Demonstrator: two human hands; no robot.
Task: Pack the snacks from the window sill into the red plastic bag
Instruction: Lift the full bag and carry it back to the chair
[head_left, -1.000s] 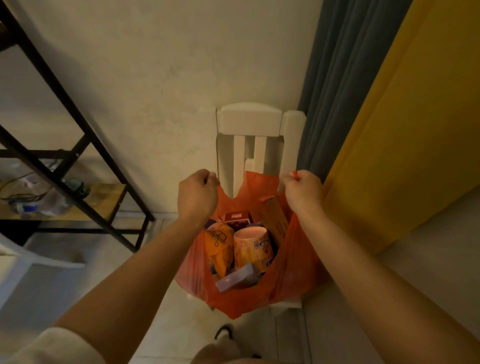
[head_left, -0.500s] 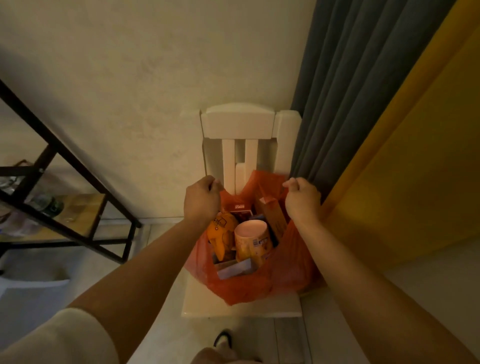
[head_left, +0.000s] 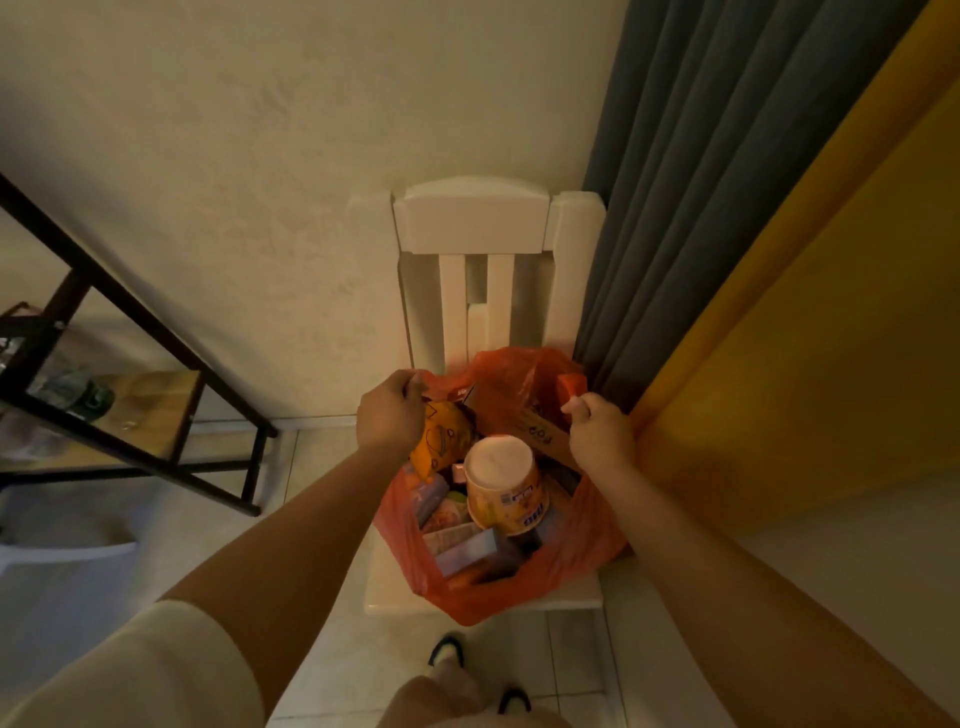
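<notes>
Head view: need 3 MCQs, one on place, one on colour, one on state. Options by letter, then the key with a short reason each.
1. Where does the bag rest?
A. on the floor
B. on the white chair seat
C. on the shelf

2. What colour is the curtain right of the chair?
A. grey-blue
B. white
C. green

3. What are the two hands doing?
A. both hang free
B. one lifts the cup out
C. each grips a bag handle

Key:
1 B, the bag's bottom sits on the seat, which shows at its edges.
2 A, the grey-blue folds hang beside the chair back.
3 C, the left hand and the right hand are each curled round red plastic at the top of the bag.
</notes>
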